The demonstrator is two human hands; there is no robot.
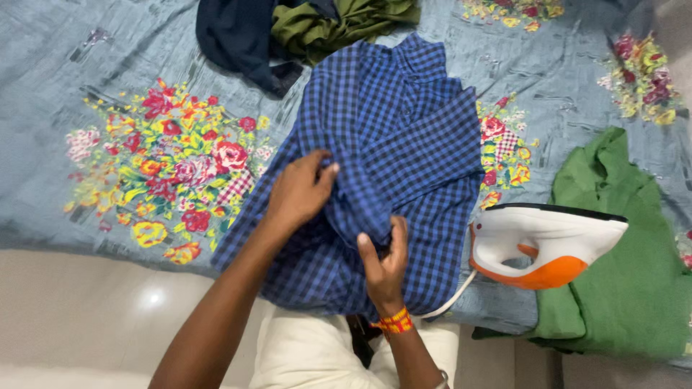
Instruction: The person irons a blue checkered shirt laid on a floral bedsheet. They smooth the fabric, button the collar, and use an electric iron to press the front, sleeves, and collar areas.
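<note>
On the floral blue bedsheet (108,57) lie one blue checked cotton shirt (389,144), one white-and-orange iron (544,245), two green garments; left hand (299,193) and right hand (386,263), palms down, each grip pinching shirt folds

Two bare forearms without sleeves. The right hand (384,261) has a band of orange, red and yellow threads at its wrist. Cream-white trousers cover the person's lap.

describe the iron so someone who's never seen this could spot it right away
Start at the grey-blue floral sheet and go to its right side, where a green garment lies. The iron rests at that garment's left edge, right of the blue checked shirt. It is the only hard object: white with an orange underside.
</note>
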